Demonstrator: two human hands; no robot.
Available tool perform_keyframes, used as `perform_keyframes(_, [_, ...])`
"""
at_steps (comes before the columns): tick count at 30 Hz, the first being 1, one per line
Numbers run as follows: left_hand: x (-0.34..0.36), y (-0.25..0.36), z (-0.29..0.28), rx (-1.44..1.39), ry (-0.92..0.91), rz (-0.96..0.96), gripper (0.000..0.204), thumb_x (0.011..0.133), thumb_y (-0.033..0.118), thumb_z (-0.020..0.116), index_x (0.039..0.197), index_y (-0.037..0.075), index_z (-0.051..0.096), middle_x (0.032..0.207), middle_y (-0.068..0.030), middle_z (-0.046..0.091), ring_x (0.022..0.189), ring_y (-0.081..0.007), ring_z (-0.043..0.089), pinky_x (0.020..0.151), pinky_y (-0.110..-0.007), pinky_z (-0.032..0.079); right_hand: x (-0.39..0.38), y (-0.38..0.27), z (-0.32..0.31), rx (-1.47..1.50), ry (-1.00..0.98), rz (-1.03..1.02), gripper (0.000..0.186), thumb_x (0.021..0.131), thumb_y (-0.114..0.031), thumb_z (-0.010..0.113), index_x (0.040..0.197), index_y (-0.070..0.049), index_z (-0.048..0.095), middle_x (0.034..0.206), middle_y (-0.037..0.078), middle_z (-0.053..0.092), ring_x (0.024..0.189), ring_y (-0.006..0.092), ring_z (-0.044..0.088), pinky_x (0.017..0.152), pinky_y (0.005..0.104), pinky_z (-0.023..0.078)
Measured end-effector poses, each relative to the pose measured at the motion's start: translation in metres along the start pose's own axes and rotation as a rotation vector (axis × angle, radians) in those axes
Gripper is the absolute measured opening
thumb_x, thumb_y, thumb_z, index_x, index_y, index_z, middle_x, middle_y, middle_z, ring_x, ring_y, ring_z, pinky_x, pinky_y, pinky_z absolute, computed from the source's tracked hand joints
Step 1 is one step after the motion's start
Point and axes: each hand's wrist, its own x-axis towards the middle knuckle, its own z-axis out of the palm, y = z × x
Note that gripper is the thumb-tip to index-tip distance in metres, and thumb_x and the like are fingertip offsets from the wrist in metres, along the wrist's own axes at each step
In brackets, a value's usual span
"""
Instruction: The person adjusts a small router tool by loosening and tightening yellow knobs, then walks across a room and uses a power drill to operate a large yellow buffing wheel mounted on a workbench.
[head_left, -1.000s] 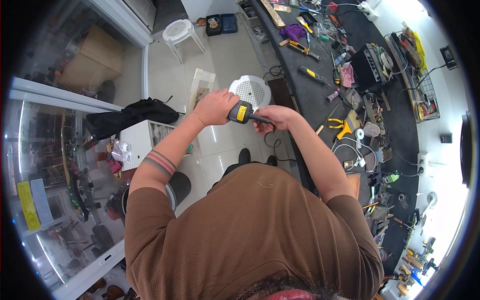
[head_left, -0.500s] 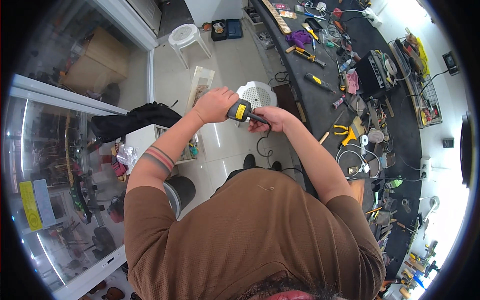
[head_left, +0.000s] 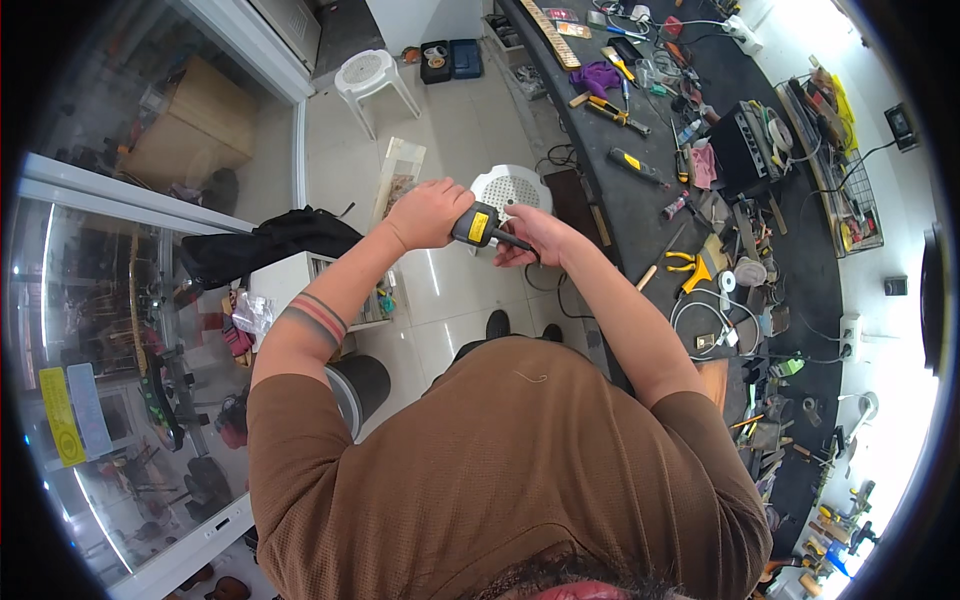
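My left hand (head_left: 432,212) is wrapped round the body of a dark corded power tool (head_left: 476,224) with a yellow label, held out in front of me above the floor. The tool's far end is hidden behind that hand. At its cord end is my right hand (head_left: 535,237), fingers curled about the power cord (head_left: 517,242) near its thick sleeve, thumb raised above. From there the cord hangs in a loop toward the bench side. Below and beyond the hands stands a white perforated stool (head_left: 512,187).
A long dark workbench (head_left: 625,190) on the right carries yellow pliers (head_left: 693,268), a black-and-yellow tool (head_left: 637,166) and coiled white cable. A bin (head_left: 362,388) and a white cabinet (head_left: 285,285) stand left, under a black bag (head_left: 275,245). Another white stool (head_left: 366,72) stands farther off.
The hanging loop of cord has swung right, toward the bench. My right thumb has lifted away from the cord's sleeve. The left hand and tool have barely shifted.
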Motion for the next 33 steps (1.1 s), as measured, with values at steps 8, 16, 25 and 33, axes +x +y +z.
perform_keyframes(8, [0.015, 0.0, 0.004, -0.101, -0.041, -0.003, 0.042, 0.071, 0.016, 0.08, 0.108, 0.008, 0.061, 0.1, -0.011, 0.069, 0.1, -0.031, 0.067, 0.086, -0.043, 0.057, 0.007, 0.001, -0.018, -0.645, 0.401, -0.324, 0.051, 0.109, -0.041, 0.052, 0.092, 0.002, 0.072, 0.092, 0.018, 0.077, 0.08, 0.0288, 0.076, 0.074, 0.0412, 0.058])
perform_keyframes(16, [0.027, -0.019, 0.041, -0.203, -0.268, -0.352, 0.047, 0.071, 0.018, 0.083, 0.11, 0.007, 0.062, 0.105, -0.0197, 0.071, 0.103, -0.0435, 0.068, 0.087, -0.053, 0.056, -0.201, -0.026, 0.076, -0.602, 0.796, -1.193, 0.034, 0.1, -0.026, 0.072, 0.078, -0.002, 0.063, 0.07, 0.017, 0.059, 0.062, 0.0373, 0.055, 0.057, 0.0429, 0.045])
perform_keyframes(25, [0.054, -0.037, 0.122, -0.146, -0.493, -0.297, 0.052, 0.072, 0.031, 0.084, 0.113, 0.004, 0.065, 0.103, -0.0211, 0.074, 0.099, -0.0421, 0.072, 0.089, -0.051, 0.056, -0.338, 0.019, 0.157, -0.841, 1.05, -1.811, 0.046, 0.084, -0.042, 0.084, 0.065, -0.012, 0.055, 0.061, 0.005, 0.054, 0.058, 0.0302, 0.058, 0.051, 0.0429, 0.041])
perform_keyframes(33, [0.01, -0.008, 0.136, -0.081, -0.538, -0.348, 0.053, 0.071, 0.026, 0.082, 0.115, 0.003, 0.063, 0.103, -0.0188, 0.074, 0.096, -0.0396, 0.073, 0.088, -0.049, 0.057, -0.37, 0.102, 0.183, -0.917, 1.362, -1.658, 0.048, 0.081, -0.051, 0.082, 0.065, -0.013, 0.057, 0.064, 0.003, 0.061, 0.063, 0.0309, 0.066, 0.053, 0.0445, 0.045])
